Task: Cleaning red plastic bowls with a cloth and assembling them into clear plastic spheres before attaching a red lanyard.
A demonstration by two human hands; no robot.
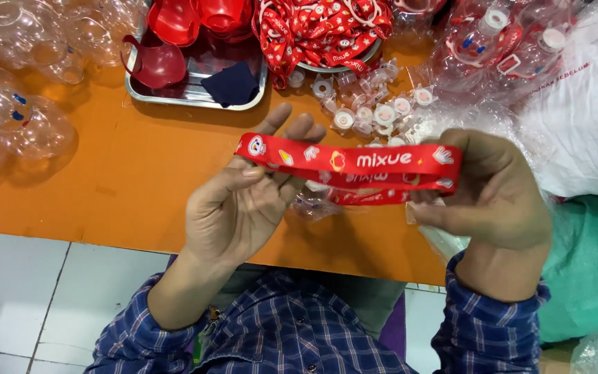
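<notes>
Left hand: my left hand (240,208) is palm up and mostly open, fingers spread; its thumb presses one end of the red strap (354,163) onto the fingertips.
Right hand: my right hand (493,194) is curled round the strap's other end, gripping it between thumb and fingers.
Strap position: stretched level between both hands, above the orange table (126,180), folded so a second layer shows just below the first.
Risk, slip: I judge the left hold light; a harder pull from the right could draw that end free.
Risk, clutter: the small clear caps (375,114) lie just behind the strap; a dropped end could scatter them.
Count, straps: one in hand; a heap of red straps (320,28) behind, number unclear.
Count, trays: one metal tray (195,93) with red handles and a dark cloth.
Count, bottles: many clear bottles (15,104), not countable.
</notes>
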